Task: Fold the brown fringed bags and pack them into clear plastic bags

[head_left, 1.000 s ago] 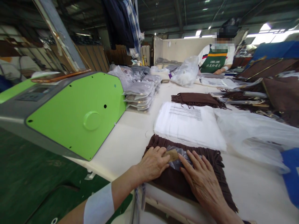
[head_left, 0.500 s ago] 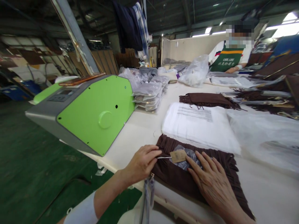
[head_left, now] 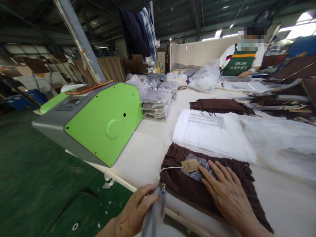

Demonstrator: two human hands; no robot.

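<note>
A folded brown fringed garment [head_left: 182,186] lies at the near edge of the white table [head_left: 148,148]. A brown paper tag [head_left: 190,165] on a white string rests on it over a small clear plastic bag [head_left: 201,163]. My right hand [head_left: 228,194] lies flat on the garment, fingers spread, its fingertips on the little bag. My left hand [head_left: 134,214] is below the table edge, fingers closed around a hanging bunch of clear plastic strips [head_left: 154,215].
A green and grey machine [head_left: 98,118] stands at the left. A stack of bagged items [head_left: 156,100], a pile of white printed bags [head_left: 212,133] and another brown fringed garment [head_left: 219,105] lie beyond. A person in a green apron [head_left: 240,62] works at the far end.
My left hand left the tag string on the garment and dropped below the table edge, closing on the hanging plastic strips. My right hand stayed flat on the garment.
</note>
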